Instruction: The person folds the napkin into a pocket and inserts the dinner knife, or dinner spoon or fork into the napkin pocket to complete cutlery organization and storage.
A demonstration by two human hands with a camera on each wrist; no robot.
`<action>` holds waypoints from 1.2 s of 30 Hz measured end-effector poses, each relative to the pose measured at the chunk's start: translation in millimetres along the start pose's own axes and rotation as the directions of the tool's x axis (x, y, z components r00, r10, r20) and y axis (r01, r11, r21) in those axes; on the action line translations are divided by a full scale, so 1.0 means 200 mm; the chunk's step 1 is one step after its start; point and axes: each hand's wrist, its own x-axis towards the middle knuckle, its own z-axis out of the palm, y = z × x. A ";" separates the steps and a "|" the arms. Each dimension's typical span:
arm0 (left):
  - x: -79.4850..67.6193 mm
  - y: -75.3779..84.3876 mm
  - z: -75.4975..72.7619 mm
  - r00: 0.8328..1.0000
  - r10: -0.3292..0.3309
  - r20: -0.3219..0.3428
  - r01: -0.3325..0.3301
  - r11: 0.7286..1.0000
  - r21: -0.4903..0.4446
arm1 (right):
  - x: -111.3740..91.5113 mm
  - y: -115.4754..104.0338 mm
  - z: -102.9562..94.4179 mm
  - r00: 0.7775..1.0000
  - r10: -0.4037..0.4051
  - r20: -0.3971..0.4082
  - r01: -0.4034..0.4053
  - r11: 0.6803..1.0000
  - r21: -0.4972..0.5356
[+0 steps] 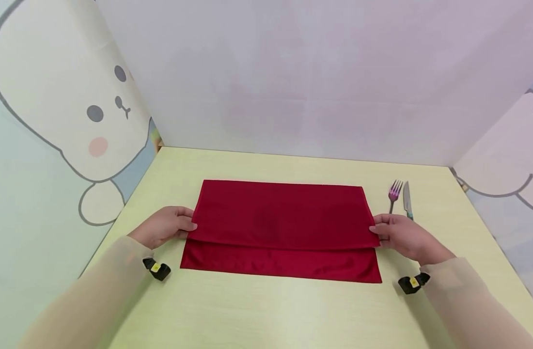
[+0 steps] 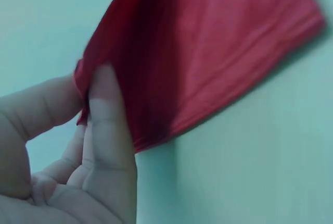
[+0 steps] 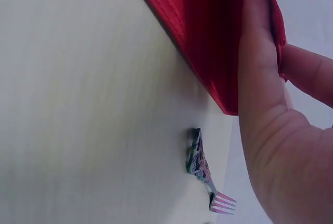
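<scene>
Left of centre in the head view, the left hand [image 1: 168, 225] pinches one side edge of the upper layer of a red cloth [image 1: 279, 215]. Across the middle of the frame, the folded cloth spans a pale table [image 1: 266, 315], a strip of its lower layer showing below. Right of centre, the right hand [image 1: 403, 235] pinches the upper layer's opposite edge; higher in the frame lie a fork [image 1: 394, 192] and, farther right, a knife [image 1: 407, 196].

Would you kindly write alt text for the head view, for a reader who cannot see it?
A person's left hand and right hand pinch opposite ends of a folded red cloth on a pale table. A fork and knife lie just beyond the right hand.
</scene>
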 end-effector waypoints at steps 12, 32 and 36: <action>-0.10 -0.07 0.08 0.999 -0.019 -0.040 0.022 0.997 0.072 | -0.10 0.08 0.07 0.999 -0.036 0.032 0.035 0.999 0.026; -0.03 -0.05 0.07 0.991 0.031 -0.129 0.002 0.968 0.252 | -0.08 0.09 0.11 0.997 -0.006 -0.075 -0.002 0.995 -0.105; -0.05 0.00 0.05 0.991 0.041 -0.130 -0.010 0.973 0.232 | -0.11 0.06 0.10 0.996 -0.024 -0.088 0.014 0.994 -0.108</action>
